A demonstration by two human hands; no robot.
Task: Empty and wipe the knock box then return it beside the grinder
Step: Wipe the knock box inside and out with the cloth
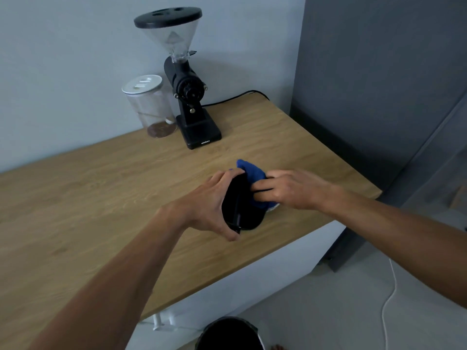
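near the counter (126,198) edge, left hand (204,205) grips knock box (240,210); right hand (290,190) presses cloth (252,173).

Room was dim, light cool and flat, bluish cast on wall (63,72). Soft shadow fell right of grinder (188,92) on wall. Faint sheen on worktop (101,198), no hard glare. My hands looked slightly smeared by motion. Wide lens bent straight edges near frame borders. Picture soft overall.

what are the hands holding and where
Left hand grips the black knock box around its outer side, tilted. Right hand presses a blue cloth into it.
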